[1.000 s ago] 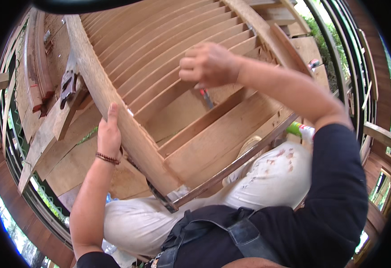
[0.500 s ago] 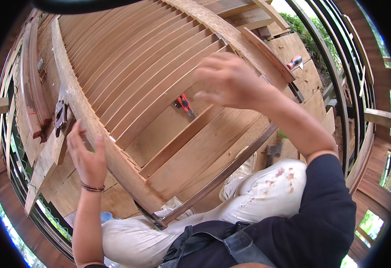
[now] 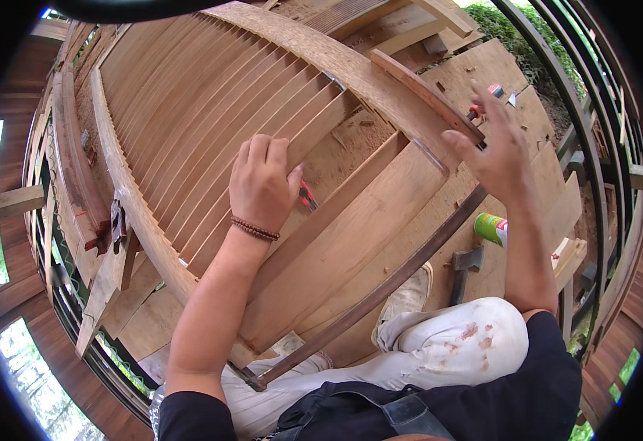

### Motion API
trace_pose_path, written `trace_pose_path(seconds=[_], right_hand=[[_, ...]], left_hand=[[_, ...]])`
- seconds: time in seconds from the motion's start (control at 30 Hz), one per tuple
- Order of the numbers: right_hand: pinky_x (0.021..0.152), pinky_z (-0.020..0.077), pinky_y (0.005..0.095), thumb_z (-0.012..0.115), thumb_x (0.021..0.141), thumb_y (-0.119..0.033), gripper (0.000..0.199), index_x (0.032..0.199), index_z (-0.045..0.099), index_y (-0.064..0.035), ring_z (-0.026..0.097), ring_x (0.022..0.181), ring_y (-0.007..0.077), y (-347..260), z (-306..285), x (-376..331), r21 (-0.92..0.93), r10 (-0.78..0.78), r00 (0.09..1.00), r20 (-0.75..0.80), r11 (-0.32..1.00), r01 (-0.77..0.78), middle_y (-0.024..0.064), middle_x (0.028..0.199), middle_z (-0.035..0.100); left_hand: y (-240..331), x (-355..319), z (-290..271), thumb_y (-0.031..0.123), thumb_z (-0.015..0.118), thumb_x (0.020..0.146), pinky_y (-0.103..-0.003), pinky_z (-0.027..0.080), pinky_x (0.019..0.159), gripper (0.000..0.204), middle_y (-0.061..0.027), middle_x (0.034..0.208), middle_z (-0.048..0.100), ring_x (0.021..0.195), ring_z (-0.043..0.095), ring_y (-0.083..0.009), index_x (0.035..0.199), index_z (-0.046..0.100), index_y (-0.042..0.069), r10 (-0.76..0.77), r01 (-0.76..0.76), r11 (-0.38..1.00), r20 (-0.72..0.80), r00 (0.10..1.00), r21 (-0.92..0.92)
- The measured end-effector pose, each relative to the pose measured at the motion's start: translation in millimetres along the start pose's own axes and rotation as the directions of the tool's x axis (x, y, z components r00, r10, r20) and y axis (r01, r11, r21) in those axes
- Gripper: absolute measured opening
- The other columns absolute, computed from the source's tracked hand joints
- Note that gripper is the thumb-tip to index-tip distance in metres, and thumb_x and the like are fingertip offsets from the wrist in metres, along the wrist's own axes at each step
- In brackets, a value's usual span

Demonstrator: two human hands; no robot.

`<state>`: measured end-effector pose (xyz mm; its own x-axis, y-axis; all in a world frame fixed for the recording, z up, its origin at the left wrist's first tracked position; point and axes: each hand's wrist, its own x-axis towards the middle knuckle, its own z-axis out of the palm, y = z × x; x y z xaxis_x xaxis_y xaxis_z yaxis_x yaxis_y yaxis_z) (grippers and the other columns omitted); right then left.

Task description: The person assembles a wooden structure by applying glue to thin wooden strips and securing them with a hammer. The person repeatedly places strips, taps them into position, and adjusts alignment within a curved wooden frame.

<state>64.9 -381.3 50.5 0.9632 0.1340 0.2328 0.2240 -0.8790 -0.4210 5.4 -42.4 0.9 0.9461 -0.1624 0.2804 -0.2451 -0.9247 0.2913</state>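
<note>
Left hand (image 3: 262, 184) curled over wooden slats (image 3: 211, 125), seemingly grasping a red-handled tool (image 3: 307, 197); right hand (image 3: 494, 151) released.

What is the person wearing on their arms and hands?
Both hands, left hand and right hand, are bare, with no gloves. A dark beaded bracelet circles the left wrist. Short dark sleeves cover only the upper arms; the forearms are bare.
</note>
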Motion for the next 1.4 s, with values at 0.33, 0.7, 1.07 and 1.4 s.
trace_pose_path(seconds=[0.33, 0.7, 1.07, 1.4], right_hand=[[0.076, 0.0509, 0.0478, 0.066, 0.098, -0.037, 0.038, 0.110, 0.070, -0.0002, 0.069, 0.088, 0.0427, -8, 20, 26, 0.012, 0.087, 0.940, 0.331, 0.995, -0.097, 0.0243, 0.091, 0.070], [0.113, 0.0424, 0.0413, 0.053, 0.108, -0.050, 0.067, 0.145, 0.057, 0.0056, 0.058, 0.135, 0.0402, 68, 50, 25, -0.286, 0.110, 0.964, 0.241, 0.957, -0.038, 0.0275, 0.141, 0.063], [0.116, 0.0400, 0.0405, 0.055, 0.106, -0.053, 0.073, 0.147, 0.053, 0.0083, 0.054, 0.140, 0.0382, 85, 47, 29, -0.274, 0.133, 0.952, 0.275, 0.960, -0.055, 0.0285, 0.145, 0.060], [0.118, 0.0388, 0.0412, 0.054, 0.106, -0.055, 0.076, 0.148, 0.052, 0.0077, 0.052, 0.142, 0.0386, 87, 47, 26, -0.282, 0.115, 0.956, 0.269, 0.959, -0.036, 0.0281, 0.149, 0.057]], left_hand=[[-6, -6, -2, 0.011, 0.083, 0.074, -0.046, 0.053, 0.089, 0.038, -0.0157, 0.104, 0.063, 0.102, 0.063, -0.0354, 0.108, 0.070, 0.002, -0.031, 0.024, 0.997, -0.089, 0.996, -0.079], [-3, -6, 8, 0.012, 0.085, 0.073, -0.041, 0.053, 0.093, 0.032, -0.0136, 0.104, 0.058, 0.104, 0.060, -0.0321, 0.096, 0.064, 0.003, -0.064, 0.054, 0.995, -0.114, 0.991, -0.086], [-1, -1, 12, 0.009, 0.085, 0.071, -0.040, 0.054, 0.093, 0.030, -0.0130, 0.104, 0.058, 0.103, 0.060, -0.0309, 0.093, 0.066, 0.001, -0.062, 0.045, 0.991, -0.135, 0.989, -0.128], [0, -4, 15, 0.009, 0.086, 0.071, -0.040, 0.055, 0.094, 0.030, -0.0125, 0.103, 0.058, 0.103, 0.060, -0.0309, 0.092, 0.067, 0.001, -0.094, 0.071, 0.987, -0.157, 0.983, -0.144]])
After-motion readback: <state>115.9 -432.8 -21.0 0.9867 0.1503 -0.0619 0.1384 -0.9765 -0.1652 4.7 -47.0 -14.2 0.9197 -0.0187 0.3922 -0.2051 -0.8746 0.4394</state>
